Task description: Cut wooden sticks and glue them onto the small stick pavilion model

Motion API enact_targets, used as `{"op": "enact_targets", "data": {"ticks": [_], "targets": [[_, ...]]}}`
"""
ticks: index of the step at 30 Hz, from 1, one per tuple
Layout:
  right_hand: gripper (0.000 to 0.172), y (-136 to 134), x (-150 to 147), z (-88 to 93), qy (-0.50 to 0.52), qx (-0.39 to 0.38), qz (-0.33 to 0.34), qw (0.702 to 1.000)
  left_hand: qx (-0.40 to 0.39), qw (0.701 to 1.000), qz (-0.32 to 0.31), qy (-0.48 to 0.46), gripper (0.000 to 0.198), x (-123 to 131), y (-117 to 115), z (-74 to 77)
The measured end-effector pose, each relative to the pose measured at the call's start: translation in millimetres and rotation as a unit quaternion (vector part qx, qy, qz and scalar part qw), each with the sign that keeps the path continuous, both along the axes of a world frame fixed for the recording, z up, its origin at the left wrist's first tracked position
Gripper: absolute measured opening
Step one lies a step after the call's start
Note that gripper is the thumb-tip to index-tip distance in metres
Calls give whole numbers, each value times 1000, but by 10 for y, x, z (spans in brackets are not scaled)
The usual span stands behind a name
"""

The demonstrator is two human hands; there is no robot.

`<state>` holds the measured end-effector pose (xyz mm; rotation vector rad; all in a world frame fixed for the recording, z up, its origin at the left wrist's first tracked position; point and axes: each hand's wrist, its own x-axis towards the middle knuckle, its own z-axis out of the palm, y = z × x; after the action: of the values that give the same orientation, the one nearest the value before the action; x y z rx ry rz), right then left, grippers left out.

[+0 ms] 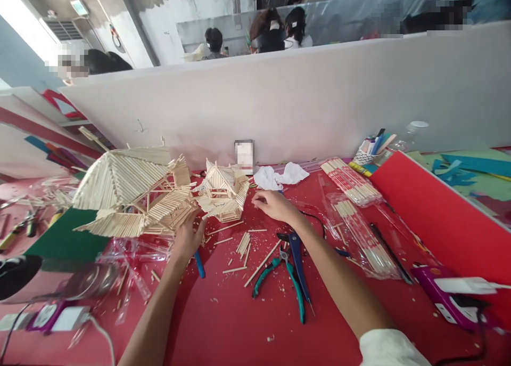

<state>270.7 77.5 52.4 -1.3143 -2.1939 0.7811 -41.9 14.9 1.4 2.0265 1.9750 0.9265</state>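
I have the left hand at the near right corner of the large pale wooden-stick pavilion model, thumb and forefinger moderately apart; I cannot tell whether its partly hidden fingers grip the model. I have the right hand with fingers curled and narrowly spaced, contents indeterminable, just beside the small pale wooden-stick pavilion model, which stands toward the far edge of the red worktop. Right of centre along that edge, a white patterned cup contains pens, and two clear red-printed plastic packets contain pale thin wooden sticks.
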Motion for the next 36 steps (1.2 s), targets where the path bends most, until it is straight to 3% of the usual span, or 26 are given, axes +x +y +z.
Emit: {"op": "enact_targets", "data": {"ticks": [5, 8, 14, 21, 27, 32, 36], "targets": [[19, 34, 32, -56, 11, 0, 43, 999, -11, 998, -57, -24, 41, 124, 72, 70], [18, 16, 46, -8, 3, 1, 47, 999, -34, 996, -57, -52, 38, 131, 153, 75], [20, 1, 60, 57, 22, 13, 37, 999, 0, 993, -65, -96, 38, 103, 352, 4], [19, 39, 72, -17, 28, 2, 35, 999, 7, 995, -50, -90, 35, 214, 289, 75], [19, 56, 174, 56, 66, -3, 37, 997, -6, 997, -26, -66, 31, 234, 224, 90], [24, -37, 61, 124, 159, -45, 89, 982, -22, 999, 5, -46, 26, 238, 244, 56], [30, -95, -45, 129, 189, -31, 92, 977, -13, 999, 24, -31, 26, 268, 246, 23]]}}
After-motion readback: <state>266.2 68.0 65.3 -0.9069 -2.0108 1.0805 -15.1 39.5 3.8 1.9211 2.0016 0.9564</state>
